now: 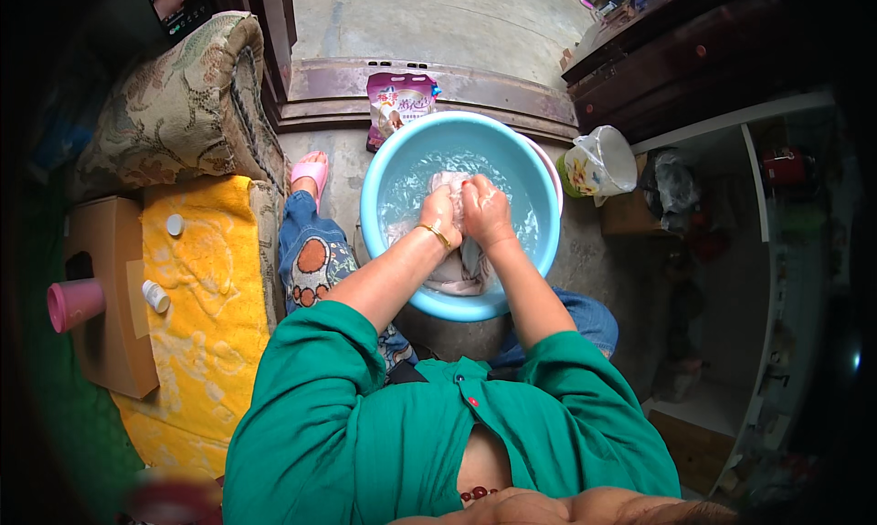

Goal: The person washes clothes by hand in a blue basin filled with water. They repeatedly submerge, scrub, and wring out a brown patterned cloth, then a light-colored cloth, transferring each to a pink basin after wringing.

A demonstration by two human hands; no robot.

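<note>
A light blue plastic basin (pixel 372 203) of rippling water stands on the floor between my knees. In it lies a wet, pale pinkish-grey cloth (pixel 458 276), partly under water. My left hand (pixel 440 213), with a gold bracelet at the wrist, grips a bunched part of the cloth. Close beside it, my right hand (pixel 488 208) is closed on the same bunch. The two hands are nearly touching, and they hide much of the gripped fabric. Toward my body, the rest of the cloth hangs below the wrists near the basin's front wall.
Behind the basin a purple washing-powder bag (pixel 401 107) leans at the door sill (pixel 493 90). A pinkish basin rim (pixel 553 168) shows at its right, near a white-lined bin (pixel 603 162). A sofa with a yellow cover (pixel 205 264) and cardboard box (pixel 109 292) stands left.
</note>
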